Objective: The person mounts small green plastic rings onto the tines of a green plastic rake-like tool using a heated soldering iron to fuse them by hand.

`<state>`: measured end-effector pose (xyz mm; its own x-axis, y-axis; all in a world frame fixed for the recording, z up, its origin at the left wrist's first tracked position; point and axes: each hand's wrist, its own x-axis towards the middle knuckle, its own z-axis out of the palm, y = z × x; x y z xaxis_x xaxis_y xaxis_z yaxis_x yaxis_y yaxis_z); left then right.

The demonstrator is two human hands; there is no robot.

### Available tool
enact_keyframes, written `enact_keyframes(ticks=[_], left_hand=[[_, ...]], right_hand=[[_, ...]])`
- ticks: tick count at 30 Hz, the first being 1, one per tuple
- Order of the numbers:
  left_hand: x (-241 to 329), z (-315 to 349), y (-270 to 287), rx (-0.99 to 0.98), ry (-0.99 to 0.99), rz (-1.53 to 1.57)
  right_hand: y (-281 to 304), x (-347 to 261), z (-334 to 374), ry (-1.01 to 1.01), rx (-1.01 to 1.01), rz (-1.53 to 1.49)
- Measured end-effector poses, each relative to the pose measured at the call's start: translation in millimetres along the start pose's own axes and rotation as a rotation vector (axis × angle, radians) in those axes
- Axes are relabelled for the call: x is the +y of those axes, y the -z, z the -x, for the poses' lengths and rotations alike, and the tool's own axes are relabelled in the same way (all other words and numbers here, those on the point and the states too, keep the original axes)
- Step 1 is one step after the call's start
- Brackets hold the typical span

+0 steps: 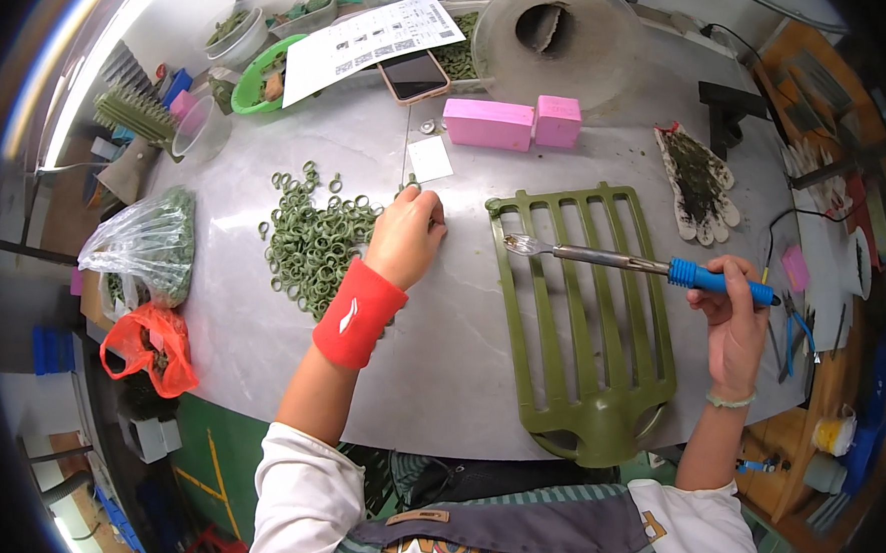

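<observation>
Beside piled green rings [316,241], the left hand [408,230], nearly closed, is apparently pinching one ring [411,181]; a slotted green rack [596,424] is lying beneath a blue-handled iron [612,259] the right hand [733,311] is holding in curled fingers; a loosened hold risks scarring the rack.

The person's left arm [319,395] reaches forward and inward, bare below the sleeve [309,484], with a red band [360,313] snug around the wrist. The left grip [404,236] has its back upward, thumb and fingertips drawn together. The right arm [715,444] rises more steeply, a thin bracelet [730,401] circling its wrist; the right grip [735,333] has its fingers curled in, well apart from the left and nearer the body.
</observation>
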<state>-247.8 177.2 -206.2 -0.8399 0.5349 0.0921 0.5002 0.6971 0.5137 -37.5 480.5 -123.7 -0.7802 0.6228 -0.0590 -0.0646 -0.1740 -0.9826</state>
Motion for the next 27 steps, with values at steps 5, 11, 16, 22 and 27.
enact_keyframes(ticks=[5,11,16,22,27], left_hand=[[12,11,4,0.036,0.075,0.083],[15,15,10,-0.072,0.085,0.239],[47,8,9,0.035,-0.003,0.471],[51,-1,-10,0.159,-0.071,0.448],[50,-4,-23,0.321,-0.252,0.129]], right_hand=[[2,3,-1,0.0,-0.014,0.011],[1,4,-1,0.011,-0.032,0.003],[-4,9,-4,0.027,-0.068,0.006],[-6,18,-10,0.02,-0.111,0.014],[-9,26,-14,0.012,-0.112,-0.02]])
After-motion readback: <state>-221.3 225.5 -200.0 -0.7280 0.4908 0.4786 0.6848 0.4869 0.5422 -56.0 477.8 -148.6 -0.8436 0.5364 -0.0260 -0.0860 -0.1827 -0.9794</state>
